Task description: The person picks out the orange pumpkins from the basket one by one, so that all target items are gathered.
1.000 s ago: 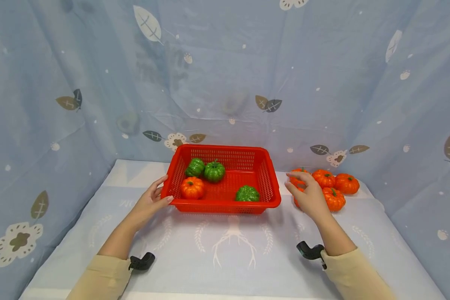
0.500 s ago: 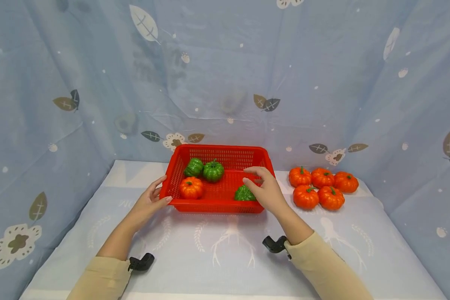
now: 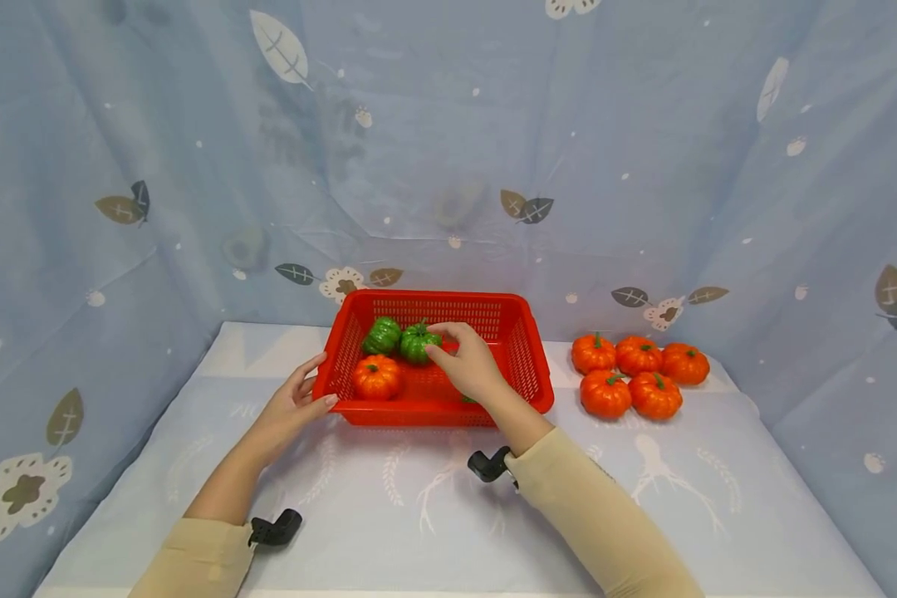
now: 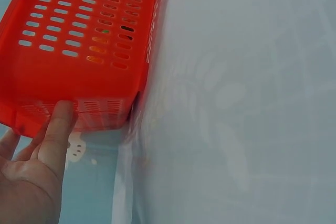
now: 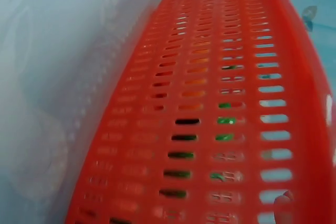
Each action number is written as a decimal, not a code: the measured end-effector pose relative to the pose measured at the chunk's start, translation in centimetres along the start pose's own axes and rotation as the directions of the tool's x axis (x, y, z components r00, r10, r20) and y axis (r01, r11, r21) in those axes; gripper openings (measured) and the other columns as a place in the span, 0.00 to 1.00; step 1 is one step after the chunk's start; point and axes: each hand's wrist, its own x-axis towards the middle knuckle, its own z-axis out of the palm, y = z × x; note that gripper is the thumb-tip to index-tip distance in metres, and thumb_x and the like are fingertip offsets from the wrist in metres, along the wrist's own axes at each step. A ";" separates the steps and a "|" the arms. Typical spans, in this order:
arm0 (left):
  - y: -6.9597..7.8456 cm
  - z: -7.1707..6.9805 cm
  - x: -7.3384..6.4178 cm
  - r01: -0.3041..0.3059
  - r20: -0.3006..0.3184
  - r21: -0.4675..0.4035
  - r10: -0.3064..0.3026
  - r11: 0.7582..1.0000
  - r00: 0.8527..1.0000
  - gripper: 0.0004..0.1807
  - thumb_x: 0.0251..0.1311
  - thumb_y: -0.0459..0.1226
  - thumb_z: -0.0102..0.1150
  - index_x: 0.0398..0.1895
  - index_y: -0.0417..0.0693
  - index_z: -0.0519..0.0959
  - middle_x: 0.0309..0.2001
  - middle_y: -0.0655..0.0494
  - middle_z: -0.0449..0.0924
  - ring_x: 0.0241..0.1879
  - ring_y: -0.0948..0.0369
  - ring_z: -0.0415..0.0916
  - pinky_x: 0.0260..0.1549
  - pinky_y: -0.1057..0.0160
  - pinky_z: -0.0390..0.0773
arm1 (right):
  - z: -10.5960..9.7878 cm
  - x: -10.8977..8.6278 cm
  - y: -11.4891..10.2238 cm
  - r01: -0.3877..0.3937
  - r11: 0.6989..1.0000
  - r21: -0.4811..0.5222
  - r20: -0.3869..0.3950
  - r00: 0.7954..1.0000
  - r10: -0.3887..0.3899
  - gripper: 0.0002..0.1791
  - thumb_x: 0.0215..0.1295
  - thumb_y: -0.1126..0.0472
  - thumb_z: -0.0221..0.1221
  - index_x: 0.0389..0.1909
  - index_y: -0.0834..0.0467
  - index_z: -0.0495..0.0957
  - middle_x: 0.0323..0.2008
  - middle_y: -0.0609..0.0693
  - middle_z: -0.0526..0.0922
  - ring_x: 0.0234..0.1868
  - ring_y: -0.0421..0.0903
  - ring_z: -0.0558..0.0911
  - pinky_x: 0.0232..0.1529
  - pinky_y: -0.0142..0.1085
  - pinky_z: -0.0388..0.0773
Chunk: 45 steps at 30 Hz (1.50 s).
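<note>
A red slotted basket [image 3: 437, 414] holds two green toy pumpkins at the back left, an orange toy pumpkin [image 3: 377, 378] at the front left and another green one mostly hidden behind the right wrist. My left hand [image 3: 287, 411] touches the basket's left end, thumb near the front corner; in the left wrist view its straight thumb [image 4: 55, 140] lies against the end wall. Over the basket, my right hand [image 3: 467, 361] has thumb and fingers spread beside a green pumpkin [image 3: 420, 344], fingertips right at its right side. A second green pumpkin [image 3: 382, 335] sits left of that one.
Several orange toy pumpkins [image 3: 605, 394] form a cluster on the table's right side. A pale patterned cloth [image 3: 389, 531] covers the table. Behind the basket hangs a blue curtain [image 3: 448, 149]. The basket's front wall [image 5: 194, 108] fills much of the right wrist view.
My right hand has moved left from the orange pumpkins, across the basket's right part, to a green pumpkin at the back left. The left hand stays at the basket's left end.
</note>
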 end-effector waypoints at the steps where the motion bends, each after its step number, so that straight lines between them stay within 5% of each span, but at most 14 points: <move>1: 0.0 0.0 0.0 -0.002 0.002 -0.001 0.002 1.000 1.000 0.44 0.68 0.34 0.60 0.81 0.53 0.46 0.73 0.34 0.58 0.67 0.40 0.65 0.51 0.68 0.78 | 0.3 0.3 -0.1 -0.008 1.000 -0.001 0.012 1.000 0.008 0.20 0.71 0.56 0.61 0.62 0.52 0.78 0.63 0.53 0.74 0.58 0.52 0.75 0.53 0.47 0.78; 5: 0.1 0.0 0.0 -0.010 0.005 -0.001 0.010 1.000 1.000 0.44 0.68 0.35 0.60 0.81 0.54 0.46 0.72 0.35 0.59 0.66 0.45 0.68 0.51 0.68 0.78 | 1.3 1.5 -0.4 -0.053 0.999 0.014 0.082 0.995 0.052 0.21 0.72 0.55 0.61 0.64 0.52 0.76 0.64 0.52 0.73 0.61 0.53 0.74 0.54 0.48 0.78; 12: 0.2 0.0 -0.1 -0.004 -0.002 -0.003 0.004 1.000 1.000 0.44 0.68 0.34 0.59 0.81 0.53 0.47 0.73 0.34 0.59 0.68 0.38 0.63 0.51 0.68 0.78 | 3.2 3.2 -1.3 -0.132 0.990 0.041 0.197 0.973 0.121 0.24 0.72 0.57 0.60 0.67 0.54 0.73 0.67 0.56 0.73 0.66 0.57 0.71 0.59 0.50 0.76; 24: 0.0 0.0 -0.3 -0.003 -0.003 0.008 0.003 1.000 1.000 0.44 0.68 0.36 0.60 0.81 0.54 0.46 0.73 0.34 0.58 0.68 0.39 0.63 0.50 0.70 0.77 | 5.9 5.2 -1.9 -0.151 0.979 -0.136 0.267 0.946 0.183 0.21 0.72 0.60 0.59 0.65 0.56 0.75 0.63 0.57 0.74 0.63 0.54 0.75 0.58 0.44 0.76; 45: -0.2 0.0 -0.1 -0.012 0.003 0.001 0.012 1.000 1.000 0.45 0.68 0.36 0.60 0.81 0.51 0.46 0.73 0.33 0.58 0.68 0.38 0.62 0.50 0.70 0.77 | 7.9 5.6 0.1 -0.241 0.966 -0.089 0.326 0.910 0.257 0.22 0.70 0.64 0.61 0.64 0.57 0.75 0.64 0.56 0.74 0.64 0.50 0.73 0.61 0.39 0.73</move>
